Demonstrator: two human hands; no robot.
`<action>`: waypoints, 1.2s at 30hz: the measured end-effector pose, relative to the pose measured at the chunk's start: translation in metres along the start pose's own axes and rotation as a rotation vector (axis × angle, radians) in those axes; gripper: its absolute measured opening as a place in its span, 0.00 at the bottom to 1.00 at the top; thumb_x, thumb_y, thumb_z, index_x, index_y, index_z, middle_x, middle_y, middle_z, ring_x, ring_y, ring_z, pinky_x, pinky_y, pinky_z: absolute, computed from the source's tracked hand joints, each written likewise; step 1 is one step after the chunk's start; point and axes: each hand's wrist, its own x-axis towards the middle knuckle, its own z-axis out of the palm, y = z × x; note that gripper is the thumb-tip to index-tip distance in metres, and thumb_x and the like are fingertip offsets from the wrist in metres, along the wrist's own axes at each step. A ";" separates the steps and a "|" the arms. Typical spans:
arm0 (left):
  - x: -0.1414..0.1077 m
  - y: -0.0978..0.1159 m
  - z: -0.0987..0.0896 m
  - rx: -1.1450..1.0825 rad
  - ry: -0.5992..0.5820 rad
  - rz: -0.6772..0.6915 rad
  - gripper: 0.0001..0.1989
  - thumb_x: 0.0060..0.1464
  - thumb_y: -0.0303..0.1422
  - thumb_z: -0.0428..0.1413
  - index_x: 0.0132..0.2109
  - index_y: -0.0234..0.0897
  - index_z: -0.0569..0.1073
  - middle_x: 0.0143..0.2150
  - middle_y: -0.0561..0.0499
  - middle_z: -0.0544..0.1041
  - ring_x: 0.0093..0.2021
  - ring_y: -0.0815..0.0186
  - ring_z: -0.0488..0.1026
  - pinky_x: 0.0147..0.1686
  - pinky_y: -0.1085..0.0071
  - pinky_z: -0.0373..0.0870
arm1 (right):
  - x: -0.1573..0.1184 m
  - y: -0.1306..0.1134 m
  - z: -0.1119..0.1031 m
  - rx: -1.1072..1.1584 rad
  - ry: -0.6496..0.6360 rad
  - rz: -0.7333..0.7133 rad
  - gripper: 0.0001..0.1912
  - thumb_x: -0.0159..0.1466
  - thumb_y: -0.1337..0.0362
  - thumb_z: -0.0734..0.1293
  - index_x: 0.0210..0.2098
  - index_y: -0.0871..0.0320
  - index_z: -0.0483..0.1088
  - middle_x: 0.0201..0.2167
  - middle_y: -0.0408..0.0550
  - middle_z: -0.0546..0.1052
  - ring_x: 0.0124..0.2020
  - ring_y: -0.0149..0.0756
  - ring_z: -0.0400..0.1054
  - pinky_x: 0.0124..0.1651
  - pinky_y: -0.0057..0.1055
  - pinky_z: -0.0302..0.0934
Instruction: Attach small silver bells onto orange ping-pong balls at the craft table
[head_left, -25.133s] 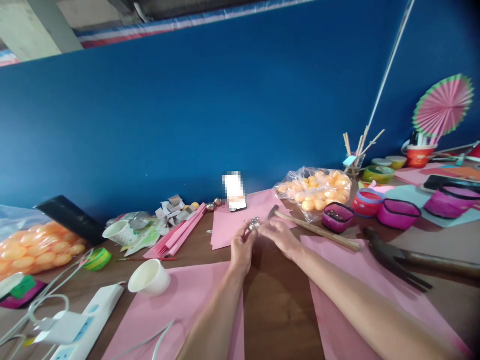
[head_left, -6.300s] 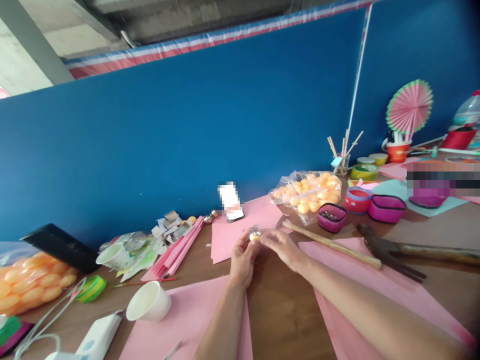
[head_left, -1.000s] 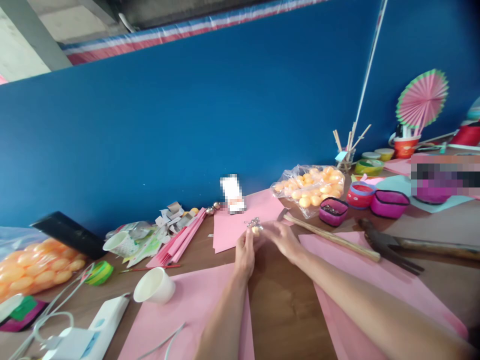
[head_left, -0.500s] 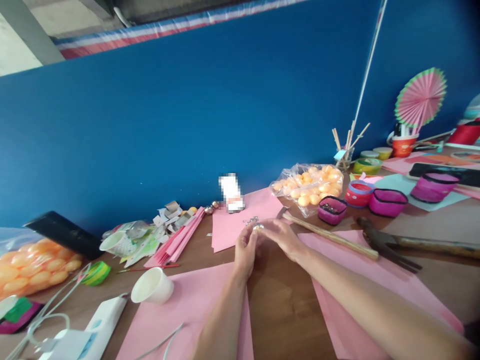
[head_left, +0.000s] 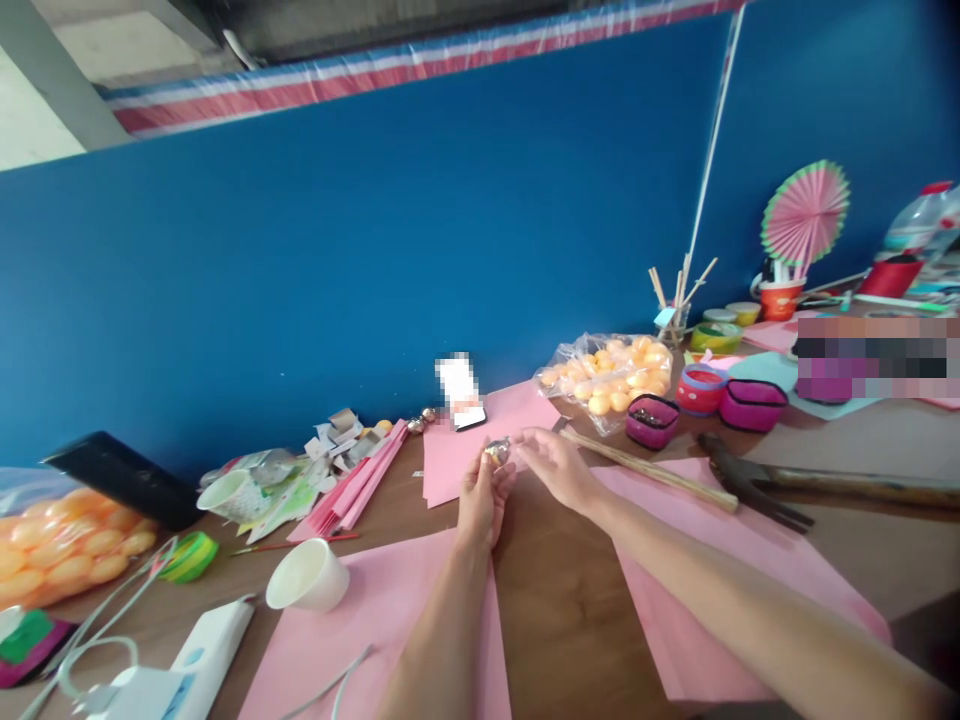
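A small shiny silver-and-gold ball [head_left: 496, 453] sits between the fingertips of my left hand [head_left: 481, 492], over the front edge of a pink sheet [head_left: 450, 462]. Just right of the ball is my right hand [head_left: 559, 468], its fingers extended and spread towards it, with nothing visible in them. Behind my hands a phone [head_left: 469, 416] with a blurred screen stands on the pink sheet. Two similar metallic balls [head_left: 421, 421] lie at that sheet's left edge.
A wooden stick [head_left: 652, 468] and a hammer [head_left: 750, 480] lie at the right. Behind them are a bag of orange balls [head_left: 611, 375] and a purple container [head_left: 652, 421]. A white cup [head_left: 308, 575] and power strip [head_left: 210, 650] are at the left.
My hands have moved apart. My left hand has shifted left with the ball, now more exposed, and my right hand's fingers have come away from it. The camera view has turned slightly right.
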 end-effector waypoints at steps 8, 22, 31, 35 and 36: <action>0.005 0.000 -0.006 -0.136 0.018 0.002 0.19 0.49 0.32 0.53 0.50 0.38 0.65 0.42 0.45 0.73 0.40 0.65 0.72 0.40 0.71 0.68 | 0.009 -0.029 -0.040 -0.052 -0.001 -0.002 0.18 0.58 0.56 0.60 0.44 0.60 0.64 0.30 0.46 0.72 0.29 0.31 0.68 0.32 0.31 0.66; 0.006 0.001 -0.007 -0.147 0.042 -0.030 0.16 0.49 0.29 0.53 0.47 0.37 0.68 0.39 0.45 0.74 0.35 0.67 0.73 0.33 0.73 0.71 | -0.096 -0.026 -0.101 -1.018 -0.384 -0.152 0.16 0.60 0.62 0.56 0.47 0.52 0.65 0.50 0.47 0.67 0.52 0.38 0.57 0.54 0.38 0.50; 0.006 0.000 -0.006 -0.129 0.037 -0.031 0.15 0.49 0.29 0.53 0.47 0.35 0.68 0.37 0.45 0.75 0.34 0.66 0.74 0.32 0.73 0.73 | -0.122 -0.020 -0.093 -0.991 -0.591 0.022 0.26 0.61 0.50 0.52 0.57 0.48 0.50 0.60 0.47 0.49 0.61 0.43 0.38 0.59 0.48 0.31; 0.005 0.001 -0.005 -0.103 0.030 -0.033 0.15 0.49 0.28 0.53 0.47 0.35 0.68 0.36 0.44 0.75 0.34 0.66 0.74 0.32 0.73 0.73 | -0.111 -0.009 -0.084 -1.023 -0.475 0.028 0.29 0.61 0.50 0.52 0.59 0.50 0.44 0.61 0.47 0.48 0.61 0.42 0.38 0.59 0.47 0.32; 0.004 0.001 -0.005 -0.095 0.027 -0.032 0.16 0.49 0.28 0.53 0.47 0.35 0.68 0.36 0.44 0.75 0.34 0.66 0.74 0.32 0.73 0.73 | -0.107 -0.006 -0.081 -1.037 -0.444 0.031 0.28 0.61 0.51 0.52 0.59 0.50 0.45 0.61 0.47 0.49 0.61 0.43 0.38 0.59 0.47 0.33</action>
